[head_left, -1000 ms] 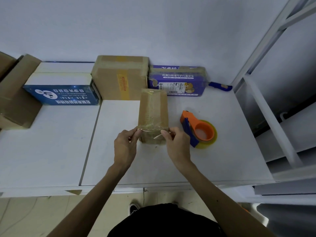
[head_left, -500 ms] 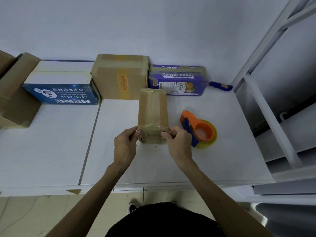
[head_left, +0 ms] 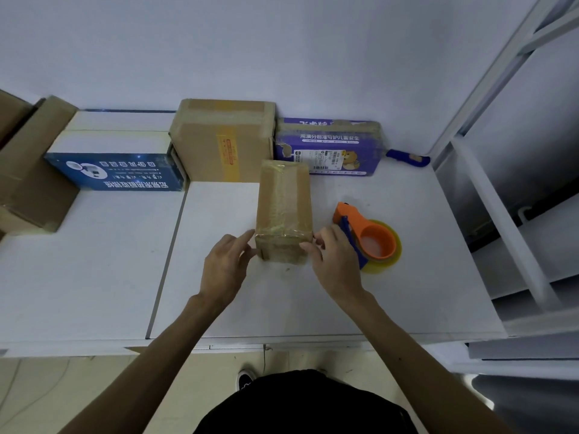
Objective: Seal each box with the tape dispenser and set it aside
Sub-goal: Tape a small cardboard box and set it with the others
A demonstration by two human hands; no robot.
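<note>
Fig.: pressing down the tape end. Brown box [head_left: 283, 208] sits mid-bench [head_left: 391, 302], with the tape strip [head_left: 282, 195] running 12→6 o'clock over its top & onto the near face. L hand [head_left: 224, 267]: grip wide, straight fingers on the 7 o'clock corner. R hand [head_left: 333, 261] at the 5 o'clock corner; pinch vs. press can't be told. Tape dispenser [head_left: 369, 236] lies at 3 o'clock. Best approach: rub from centre outward, w/ the box kept square.

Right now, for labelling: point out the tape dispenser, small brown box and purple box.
tape dispenser [head_left: 365, 233], head view, orange body.
small brown box [head_left: 283, 208], head view, taped top face.
purple box [head_left: 327, 148], head view, printed front face.
</note>
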